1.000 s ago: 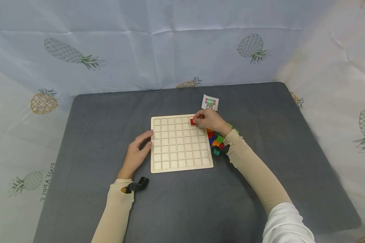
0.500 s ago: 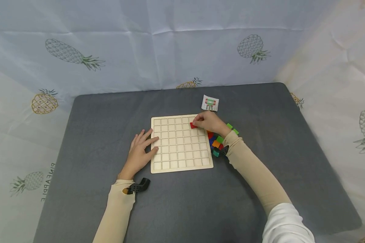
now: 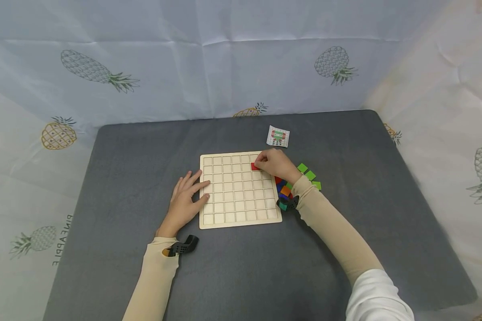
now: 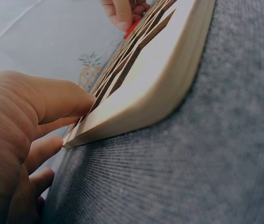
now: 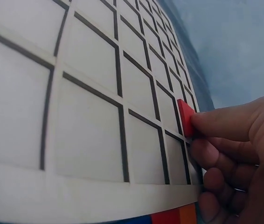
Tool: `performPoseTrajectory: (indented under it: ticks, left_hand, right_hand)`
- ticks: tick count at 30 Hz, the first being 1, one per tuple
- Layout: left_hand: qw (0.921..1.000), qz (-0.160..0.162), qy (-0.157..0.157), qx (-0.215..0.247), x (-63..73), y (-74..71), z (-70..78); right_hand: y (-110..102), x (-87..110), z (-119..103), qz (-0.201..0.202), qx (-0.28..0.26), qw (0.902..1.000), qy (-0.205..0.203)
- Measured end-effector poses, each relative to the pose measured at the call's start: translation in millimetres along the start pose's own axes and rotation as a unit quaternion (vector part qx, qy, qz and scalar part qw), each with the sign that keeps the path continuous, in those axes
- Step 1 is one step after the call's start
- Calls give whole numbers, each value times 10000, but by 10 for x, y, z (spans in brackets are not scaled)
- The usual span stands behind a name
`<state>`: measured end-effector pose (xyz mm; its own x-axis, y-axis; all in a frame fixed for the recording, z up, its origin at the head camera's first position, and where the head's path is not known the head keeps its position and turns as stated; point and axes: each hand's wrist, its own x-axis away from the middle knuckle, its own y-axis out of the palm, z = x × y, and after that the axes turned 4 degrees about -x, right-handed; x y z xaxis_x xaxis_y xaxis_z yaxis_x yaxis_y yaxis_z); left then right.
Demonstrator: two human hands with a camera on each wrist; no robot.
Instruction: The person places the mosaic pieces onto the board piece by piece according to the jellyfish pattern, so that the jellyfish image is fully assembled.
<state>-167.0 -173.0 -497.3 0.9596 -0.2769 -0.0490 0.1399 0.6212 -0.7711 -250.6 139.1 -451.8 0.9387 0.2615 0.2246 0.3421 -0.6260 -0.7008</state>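
A light wooden grid board [image 3: 233, 191] with square recesses lies flat on the table. My right hand [image 3: 277, 164] pinches a red square tile [image 3: 255, 166] between thumb and fingers at the board's far right part. In the right wrist view the red tile [image 5: 185, 118] stands slightly tilted against a recess near the edge. My left hand [image 3: 182, 207] rests on the board's left edge with its fingers spread. The left wrist view shows the thumb of that left hand [image 4: 24, 121] on the board's rim [image 4: 136, 105], other fingers beside it.
Several loose tiles, including green [image 3: 310, 175] and orange [image 3: 285, 191] ones, lie right of the board, partly under my right wrist. Behind the board is a small printed pattern card [image 3: 278, 136]. The grey table [image 3: 241, 276] meets a pineapple-print cloth [image 3: 184, 80] at the back.
My right hand has moved the red tile slightly toward me on the board. The left hand has spread its fingers and shifted onto the board's left edge.
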Motion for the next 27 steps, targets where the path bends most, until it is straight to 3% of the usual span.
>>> performPoseTrajectory:
  ticks: [5,9,15,27]
  left_hand:
    - [10000,27,-5,-19,-5,4,1]
    - [10000,39,14,-30,-11,8,-2]
    - [10000,40,8,-1,-12,6,0]
    - [10000,11,11,-23,5,17,-24]
  right_hand:
    - [11,11,-9,-9,126,9999,-17]
    - [-29,23,1,12,-88,10000,-13]
    - [-212,72,51,49,-671,9977,-1]
    - [-540,321,256,-92,-533,9985,28]
